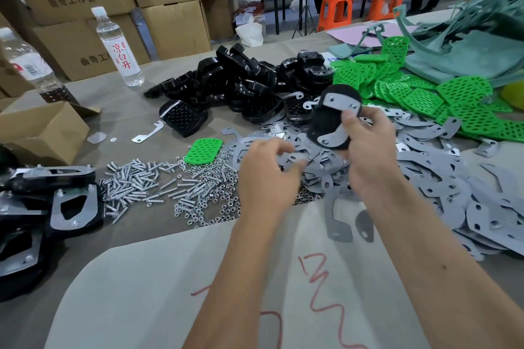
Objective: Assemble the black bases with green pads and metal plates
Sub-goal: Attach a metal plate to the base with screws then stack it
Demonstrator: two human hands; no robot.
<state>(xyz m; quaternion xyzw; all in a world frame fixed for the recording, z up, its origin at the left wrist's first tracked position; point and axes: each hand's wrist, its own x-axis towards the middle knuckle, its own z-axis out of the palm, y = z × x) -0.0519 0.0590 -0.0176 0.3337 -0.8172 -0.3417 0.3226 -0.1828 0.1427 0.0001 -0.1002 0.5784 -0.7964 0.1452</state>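
My right hand (368, 147) grips a black base (331, 119) lifted above the table, with two grey metal plates lying across its upper face. My left hand (266, 170) hovers just left of it over the heap of grey metal plates (425, 178), fingers curled with thumb and forefinger close together; it is too blurred to tell whether they pinch anything. A single green pad (202, 151) lies flat beside the pile of bolts and nuts (170, 187). More black bases (241, 85) are heaped at the table's middle back, and green pads (425, 93) are piled at the right.
Finished assemblies (56, 201) lie stacked at the left edge. Two water bottles (119, 48) and an open cardboard box (39, 130) stand at the back left. Green sheet offcuts (467, 45) are heaped at the far right. A pale sheet with red marks (198, 292) covers the near table.
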